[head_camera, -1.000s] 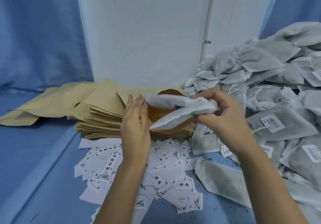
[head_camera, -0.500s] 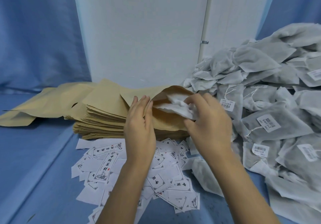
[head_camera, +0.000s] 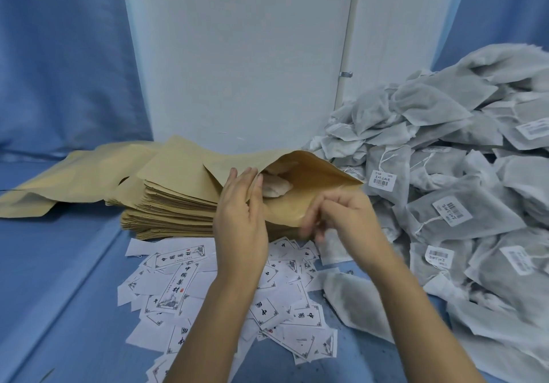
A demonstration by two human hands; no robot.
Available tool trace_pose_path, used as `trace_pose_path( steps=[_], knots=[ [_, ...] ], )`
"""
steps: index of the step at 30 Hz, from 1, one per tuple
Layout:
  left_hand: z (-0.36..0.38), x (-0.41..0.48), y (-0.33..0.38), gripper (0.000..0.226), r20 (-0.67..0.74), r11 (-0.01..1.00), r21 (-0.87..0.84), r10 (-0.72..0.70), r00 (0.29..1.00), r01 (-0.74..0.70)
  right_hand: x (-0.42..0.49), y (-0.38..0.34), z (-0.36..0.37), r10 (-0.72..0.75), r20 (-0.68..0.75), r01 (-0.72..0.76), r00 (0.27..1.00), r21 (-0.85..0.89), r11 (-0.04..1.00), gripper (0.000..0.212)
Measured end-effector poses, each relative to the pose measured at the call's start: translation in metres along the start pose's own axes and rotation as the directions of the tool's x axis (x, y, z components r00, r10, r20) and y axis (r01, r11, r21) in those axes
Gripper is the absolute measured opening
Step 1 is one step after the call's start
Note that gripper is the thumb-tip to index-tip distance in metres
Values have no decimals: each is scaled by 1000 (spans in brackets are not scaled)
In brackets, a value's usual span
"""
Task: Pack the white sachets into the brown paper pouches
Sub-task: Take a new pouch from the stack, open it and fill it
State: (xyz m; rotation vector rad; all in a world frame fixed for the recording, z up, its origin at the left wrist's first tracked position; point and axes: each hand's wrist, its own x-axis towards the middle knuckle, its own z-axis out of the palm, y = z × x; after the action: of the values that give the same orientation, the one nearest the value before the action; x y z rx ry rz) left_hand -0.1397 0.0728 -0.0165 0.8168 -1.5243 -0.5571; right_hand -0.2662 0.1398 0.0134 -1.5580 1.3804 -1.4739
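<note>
"Head view puts your left hand [head_camera: 240, 223] at the mouth of the open brown paper pouch [head_camera: 309, 204]. How is its grip?"

"Slack. Your fingers stand straight and together, tips against the pouch's upper lip, curled round nothing."

"And the sachet?"

"One crumpled white fabric sachet [head_camera: 274, 188] sits inside the pouch, just past your left fingertips, with its near end showing in the mouth. The pouch itself lies on top of the stack of flat brown paper pouches [head_camera: 172, 204]."

"Your right hand [head_camera: 347, 219]?"

"It hangs in front of the pouch's lower lip, apart from the sachet inside. Its fingers curl downward, but they are smeared by blur, so I cannot tell whether that grip has hold of anything."

"What lies around you?"

"To your right, a big heap of white sachets with barcode tags [head_camera: 451, 174] rises beside the white panel [head_camera: 237, 56]. Under your forearms, small printed white paper labels [head_camera: 178, 281] lie scattered on the blue desk [head_camera: 59, 278]. One loose flat sachet [head_camera: 353, 302] rests beside them, below your right wrist."
</note>
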Motion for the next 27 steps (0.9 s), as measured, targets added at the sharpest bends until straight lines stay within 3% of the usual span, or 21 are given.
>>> trace_pose_path(
  steps=[1, 3, 7, 10, 13, 16, 17, 21, 23, 25, 27],
  knots=[
    [0, 0, 1, 43, -6, 1000, -12, -5, 1000, 5, -1, 1, -9, 61, 97, -57, 993, -44, 997, 35],
    [0, -1, 2, 46, -30, 999, -31, -18, 999, 17, -3, 10, -26, 253, 215, -179, 943, -313, 933, 34],
    [3, -3, 4, 53, -56, 998, -69, -15, 998, 11, -3, 39, -43, 526, 150, -279, 837, -711, 645, 17],
    [4, -3, 3, 50, -64, 998, -69, -4, 998, -1, -5, 49, -49, 678, 73, -331, 732, -831, 447, 29],
    [6, -4, 2, 46, -81, 997, -81, -8, 997, 2, -6, 52, -53, 744, 38, -343, 667, -871, 352, 44],
    [6, -4, 2, 48, -78, 997, -79, -1, 997, -5, -6, 56, -56, 694, 60, -320, 717, -857, 405, 25],
    [6, -4, 2, 49, -80, 997, -76, 3, 997, -10, -6, 57, -59, 653, 77, -336, 753, -809, 482, 13],
    [6, -4, 1, 40, -100, 997, -77, -2, 995, -6, -3, 64, -70, 427, -51, -396, 903, -486, 779, 19],
    [6, -4, 2, 41, -104, 997, -80, -2, 995, -6, 1, 73, -67, 217, -245, -312, 945, -482, 819, 14],
    [6, -4, 4, 49, -102, 997, -77, 8, 995, -16, 4, 83, -57, 45, -411, -269, 911, -507, 819, 4],
    [5, -4, 4, 50, -105, 997, -73, 11, 994, -19, 6, 95, -49, 47, -443, -308, 896, -542, 782, 19]
  ],
)
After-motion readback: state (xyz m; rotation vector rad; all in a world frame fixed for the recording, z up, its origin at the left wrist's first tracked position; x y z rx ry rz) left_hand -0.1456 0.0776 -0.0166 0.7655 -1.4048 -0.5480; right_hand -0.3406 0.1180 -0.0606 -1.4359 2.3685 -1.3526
